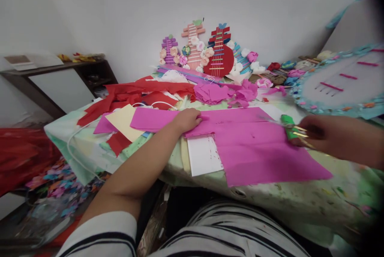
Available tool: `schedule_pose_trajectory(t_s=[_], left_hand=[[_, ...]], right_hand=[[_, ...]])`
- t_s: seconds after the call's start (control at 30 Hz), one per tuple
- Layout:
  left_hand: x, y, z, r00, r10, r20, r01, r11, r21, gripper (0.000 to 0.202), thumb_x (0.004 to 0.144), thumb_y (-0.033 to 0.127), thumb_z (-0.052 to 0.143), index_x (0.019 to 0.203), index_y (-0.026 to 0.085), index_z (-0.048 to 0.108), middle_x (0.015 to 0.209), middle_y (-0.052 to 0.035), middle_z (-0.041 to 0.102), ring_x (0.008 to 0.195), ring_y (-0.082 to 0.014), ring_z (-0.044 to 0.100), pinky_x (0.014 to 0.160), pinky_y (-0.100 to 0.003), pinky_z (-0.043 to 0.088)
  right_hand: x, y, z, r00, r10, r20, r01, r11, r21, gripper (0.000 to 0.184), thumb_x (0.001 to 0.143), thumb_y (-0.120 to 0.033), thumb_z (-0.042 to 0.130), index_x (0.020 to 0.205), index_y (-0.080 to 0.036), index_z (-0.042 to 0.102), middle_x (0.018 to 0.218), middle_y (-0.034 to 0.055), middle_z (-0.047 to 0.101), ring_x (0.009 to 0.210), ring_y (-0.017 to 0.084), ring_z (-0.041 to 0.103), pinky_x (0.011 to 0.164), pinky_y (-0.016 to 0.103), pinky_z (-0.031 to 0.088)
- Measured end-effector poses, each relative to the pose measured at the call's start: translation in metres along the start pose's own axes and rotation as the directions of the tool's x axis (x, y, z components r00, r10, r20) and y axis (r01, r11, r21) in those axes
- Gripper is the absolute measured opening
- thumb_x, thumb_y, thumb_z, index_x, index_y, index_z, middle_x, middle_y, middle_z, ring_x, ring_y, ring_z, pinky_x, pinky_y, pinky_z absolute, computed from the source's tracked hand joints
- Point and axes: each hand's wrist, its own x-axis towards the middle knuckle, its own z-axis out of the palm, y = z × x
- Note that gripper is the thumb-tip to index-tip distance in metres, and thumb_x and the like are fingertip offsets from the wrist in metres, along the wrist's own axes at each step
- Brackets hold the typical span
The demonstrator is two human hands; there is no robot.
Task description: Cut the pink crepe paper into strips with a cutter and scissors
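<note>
A sheet of magenta crepe paper [255, 149] lies across the table, with a long folded strip along its far edge. On that strip rests my left hand [188, 121], its fingers curled and holding the paper down; the fingertips are partly hidden. My right hand [313, 131] is closed around scissors [289, 127] with green on the handle and gold-coloured metal showing. Their blades point left over the upper right part of the magenta paper and are blurred. Under the paper, a white board [205, 157] with small dark marks sticks out.
Red crepe paper [126, 93] and crumpled pink paper [211, 93] lie behind. Decorated craft instruments, one with a red body [227, 61], lean on the wall. A large blue-trimmed piece [348, 79] stands at right. A pale cable [69, 143] hangs over the table's left side.
</note>
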Motion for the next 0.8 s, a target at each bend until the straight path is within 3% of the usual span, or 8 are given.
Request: schedule_pose_trajectory(t_s=[0.07,0.13,0.2,0.4,0.8], left_hand=[[0.000,0.001,0.000,1.000,0.001,-0.010,-0.001,1.000,0.012,0.022,0.079,0.032,0.043,0.078,0.016,0.058,0.081,-0.0069,0.058,0.078,-0.0195,0.053,0.071,-0.028,0.039],[-0.001,0.001,-0.001,1.000,0.006,-0.015,-0.006,1.000,0.020,0.022,0.079,0.030,0.042,0.076,0.016,0.058,0.079,-0.0069,0.058,0.076,-0.0195,0.053,0.068,-0.028,0.039],[-0.001,0.002,-0.001,1.000,0.010,-0.018,-0.009,1.000,0.027,0.021,0.079,0.029,0.042,0.077,0.016,0.058,0.079,-0.0067,0.058,0.075,-0.0191,0.053,0.066,-0.027,0.039],[-0.001,0.002,0.000,1.000,0.015,-0.020,-0.015,0.999,0.042,0.022,0.080,0.029,0.041,0.079,0.015,0.058,0.080,-0.0064,0.058,0.075,-0.0180,0.053,0.066,-0.027,0.038],[0.001,-0.004,0.005,0.999,0.024,-0.035,-0.023,1.000,0.020,0.020,0.080,0.029,0.041,0.079,0.016,0.056,0.081,-0.0051,0.057,0.074,-0.0174,0.053,0.065,-0.026,0.039]], right_hand=[[-0.003,-0.044,0.001,0.979,-0.136,0.151,0.151,0.984,-0.094,0.037,0.062,-0.057,0.052,0.064,-0.020,0.048,0.057,0.0036,0.052,0.047,0.012,0.041,0.046,0.027,0.025],[0.002,-0.074,0.005,0.948,-0.259,0.183,0.277,0.957,-0.084,0.040,0.062,-0.059,0.050,0.070,-0.019,0.048,0.064,0.0048,0.054,0.054,0.015,0.045,0.048,0.027,0.027],[0.010,-0.088,0.011,0.918,-0.344,0.199,0.366,0.926,-0.088,0.042,0.062,-0.059,0.050,0.072,-0.018,0.048,0.069,0.0062,0.055,0.060,0.017,0.048,0.050,0.027,0.028],[0.033,-0.098,0.027,0.869,-0.418,0.264,0.448,0.892,-0.063,0.048,0.059,-0.063,0.050,0.077,-0.018,0.050,0.075,0.0080,0.058,0.063,0.019,0.051,0.052,0.027,0.030],[0.045,-0.104,0.032,0.809,-0.464,0.360,0.498,0.867,0.000,0.043,0.060,-0.061,0.050,0.069,-0.019,0.047,0.069,0.0044,0.054,0.056,0.015,0.045,0.050,0.026,0.028]])
